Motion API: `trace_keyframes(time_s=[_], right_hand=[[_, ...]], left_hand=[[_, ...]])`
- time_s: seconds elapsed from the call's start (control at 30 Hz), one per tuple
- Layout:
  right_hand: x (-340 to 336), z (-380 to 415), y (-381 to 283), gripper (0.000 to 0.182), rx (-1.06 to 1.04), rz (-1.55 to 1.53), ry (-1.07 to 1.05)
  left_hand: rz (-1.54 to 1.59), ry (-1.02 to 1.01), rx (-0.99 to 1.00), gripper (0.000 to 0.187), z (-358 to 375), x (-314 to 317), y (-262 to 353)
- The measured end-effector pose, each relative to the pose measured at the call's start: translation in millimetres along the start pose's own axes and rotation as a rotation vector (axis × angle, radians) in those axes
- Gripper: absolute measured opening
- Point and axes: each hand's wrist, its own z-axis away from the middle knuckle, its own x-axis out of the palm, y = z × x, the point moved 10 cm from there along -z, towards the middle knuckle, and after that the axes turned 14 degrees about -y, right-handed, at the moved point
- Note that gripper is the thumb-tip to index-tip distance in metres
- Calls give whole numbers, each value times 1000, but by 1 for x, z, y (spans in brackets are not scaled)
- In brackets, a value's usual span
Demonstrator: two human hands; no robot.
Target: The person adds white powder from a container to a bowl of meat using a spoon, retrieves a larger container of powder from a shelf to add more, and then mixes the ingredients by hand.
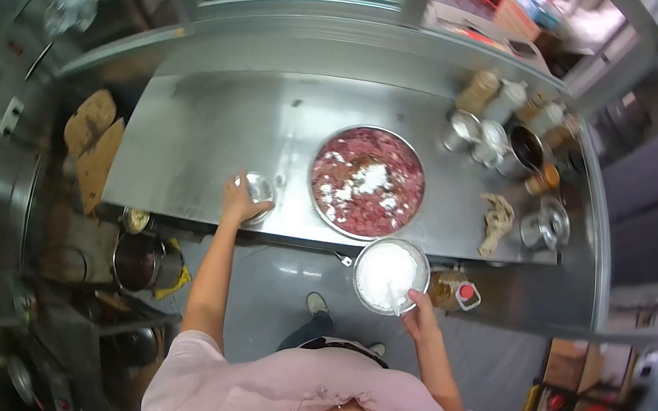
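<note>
Bowl of white powder [422, 270], count one: held in the right hand [418, 313] at the near edge of the tabletop [204, 125], just beside the near rim of a round basin [422, 193]; whether the two rims touch, cannot tell. Right hand grips the bowl's wall at its near right side; one pale utensil [394, 299] seems to stand in the powder [381, 270] by those fingers. Left hand [238, 201] is curled round one small container [260, 187] at the tabletop's front, left of the basin; glass or metal unclear, lifted or resting also unclear. Basin, one, holds a reddish minced mass [336, 174] with white patches, the largest near the middle, and brown streaks. Step in hand, my judgement: portioning powder. Next move calls for a level bowl and a firm right grip near that rim. Outward, right end of tabletop: one crumpled beige cloth [496, 223], apparently; two small metal cups [463, 132]; one larger pot [524, 155], contents dark; one orange-lidded jar [543, 180]; at least four bottles [506, 101] behind. Right of the bowl, below the tabletop edge: one red-capped jug [447, 288].
</note>
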Motion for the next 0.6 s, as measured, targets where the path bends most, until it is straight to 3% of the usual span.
trace_keyframes(time_s=[0.17,0.2,0.23,0.27,0.3,0.33,0.37,0.43,0.5,0.53,0.6], right_hand=[[-19,53,-12,68,-161,46,125],[-24,65,-9,65,-156,19,131],[-29,79,-5,63,-155,-10,136],[-38,97,-7,63,-221,-34,179],[-42,114,-4,62,-247,-31,172],[-48,131,-1,61,-271,-28,162],[-60,150,1,61,-329,-54,201],[-74,192,13,63,-350,-51,226],[-87,242,20,66,-412,-72,323],[-94,267,25,68,-421,-74,380],[-109,313,36,71,-465,-91,455]], left_hand=[[84,-101,-135,117,17,-5,-6],[28,28,-159,110,4,4,-29],[82,78,-154,96,-9,16,-55],[547,111,-96,63,-14,33,-85],[663,-51,-115,36,-24,53,-103],[1024,-93,60,25,-26,72,-107],[1077,-179,-68,26,-10,85,-113],[1246,-290,53,45,18,93,-96],[1457,-264,157,44,70,82,-51],[1304,-107,133,44,109,64,-23],[1160,-114,309,43,153,55,58]])
